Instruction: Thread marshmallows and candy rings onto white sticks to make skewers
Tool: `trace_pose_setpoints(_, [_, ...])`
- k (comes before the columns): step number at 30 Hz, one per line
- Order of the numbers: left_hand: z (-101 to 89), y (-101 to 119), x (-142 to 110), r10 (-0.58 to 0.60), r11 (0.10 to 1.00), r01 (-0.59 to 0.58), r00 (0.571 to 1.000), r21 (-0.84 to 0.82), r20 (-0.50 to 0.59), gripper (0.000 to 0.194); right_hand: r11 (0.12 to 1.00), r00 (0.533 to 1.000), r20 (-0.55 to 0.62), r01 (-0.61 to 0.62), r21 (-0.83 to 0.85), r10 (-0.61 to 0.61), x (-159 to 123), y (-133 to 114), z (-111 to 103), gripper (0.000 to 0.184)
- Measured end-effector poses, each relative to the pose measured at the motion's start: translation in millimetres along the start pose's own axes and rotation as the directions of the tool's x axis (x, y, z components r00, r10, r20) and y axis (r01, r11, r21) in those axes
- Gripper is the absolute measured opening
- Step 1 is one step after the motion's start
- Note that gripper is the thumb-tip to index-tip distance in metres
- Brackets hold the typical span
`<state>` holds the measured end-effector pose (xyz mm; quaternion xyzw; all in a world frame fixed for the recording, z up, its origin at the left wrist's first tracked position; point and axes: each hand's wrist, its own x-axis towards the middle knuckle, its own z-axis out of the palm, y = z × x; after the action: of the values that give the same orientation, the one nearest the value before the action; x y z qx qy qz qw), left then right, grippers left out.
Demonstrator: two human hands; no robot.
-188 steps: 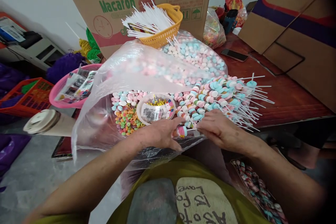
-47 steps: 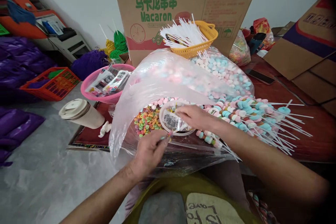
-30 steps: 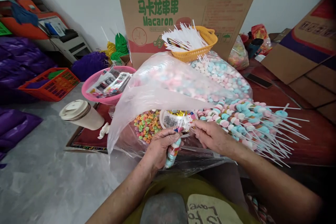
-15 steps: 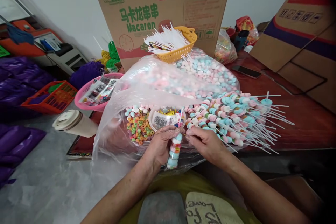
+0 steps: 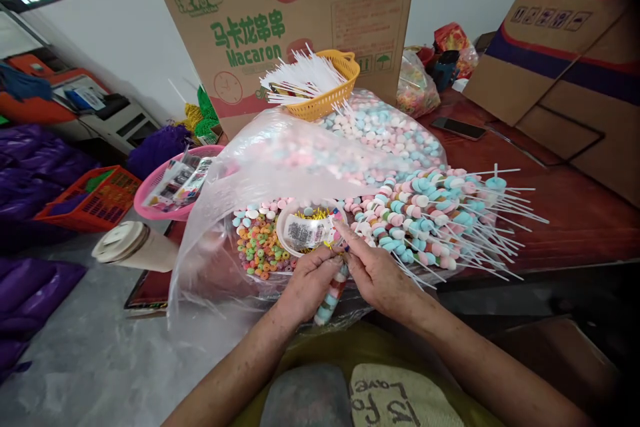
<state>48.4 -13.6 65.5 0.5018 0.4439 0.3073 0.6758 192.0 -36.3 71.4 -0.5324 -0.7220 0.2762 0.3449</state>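
My left hand (image 5: 306, 283) is closed round a wrapped candy skewer (image 5: 330, 297) that hangs down from its fist. My right hand (image 5: 373, 271) pinches the skewer's top, where a small gold tie (image 5: 327, 244) shows at the fingertips. Just beyond both hands a round tub (image 5: 306, 232) holds gold ties and small labels. It sits inside a big clear plastic bag (image 5: 280, 167) with pastel candies and coloured ring candies (image 5: 257, 250). A heap of finished skewers (image 5: 435, 213) lies to the right, their white sticks pointing right.
A yellow basket of white sticks (image 5: 313, 83) stands before a tall Macaron carton (image 5: 280, 13). A pink basket (image 5: 173, 180) and a lidded paper cup (image 5: 133, 247) are at the left. A phone (image 5: 457, 128) and folded cartons (image 5: 565, 60) lie on the red table.
My right hand left the tub and came to the skewer's top, meeting my left hand. The skewer now hangs lower and is partly covered by both hands.
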Motion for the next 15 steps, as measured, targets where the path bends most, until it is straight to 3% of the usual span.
trace_pose_setpoints(3, [-1.3, -6.3, -0.4, 0.031, 0.998, -0.034, 0.997, -0.049, -0.067, 0.032, 0.999, 0.998, -0.055, -0.041, 0.024, 0.042, -0.2, 1.0, 8.4, 0.059])
trace_pose_setpoints(5, [-1.0, -8.2, 1.8, 0.040, 0.987, -0.059, 0.991, -0.148, -0.128, 0.033, 0.988, 0.983, -0.156, -0.076, 0.136, 0.097, -1.9, 1.8, 16.0, 0.063])
trace_pose_setpoints(7, [-2.4, -7.5, 4.0, 0.034, 0.967, -0.059, 0.994, -0.248, -0.103, 0.033, 0.946, 0.956, -0.214, -0.133, 0.295, 0.201, -5.0, 2.4, 20.0, 0.063])
trace_pose_setpoints(9, [-6.6, -4.9, 5.3, -0.030, 0.948, 0.027, 1.000, -0.319, -0.004, 0.032, 0.923, 0.967, -0.144, -0.149, 0.355, 0.211, -8.1, 2.5, 16.0, 0.046])
trace_pose_setpoints(11, [-12.4, -1.9, 5.9, -0.144, 0.921, 0.182, 0.980, -0.345, 0.134, 0.034, 0.962, 0.999, -0.014, -0.042, 0.271, 0.047, -8.7, 1.4, 4.1, 0.025])
trace_pose_setpoints(12, [-15.1, -0.4, 6.2, -0.188, 0.903, 0.251, 0.960, -0.348, 0.206, 0.036, 0.973, 0.996, 0.046, 0.066, 0.223, -0.078, -7.6, 0.3, -3.5, 0.025])
trace_pose_setpoints(15, [-18.9, 3.1, 7.3, -0.199, 0.856, 0.361, 0.891, -0.370, 0.409, 0.042, 0.916, 0.911, 0.183, 0.326, 0.234, -0.371, 0.8, -3.9, -23.7, 0.023])
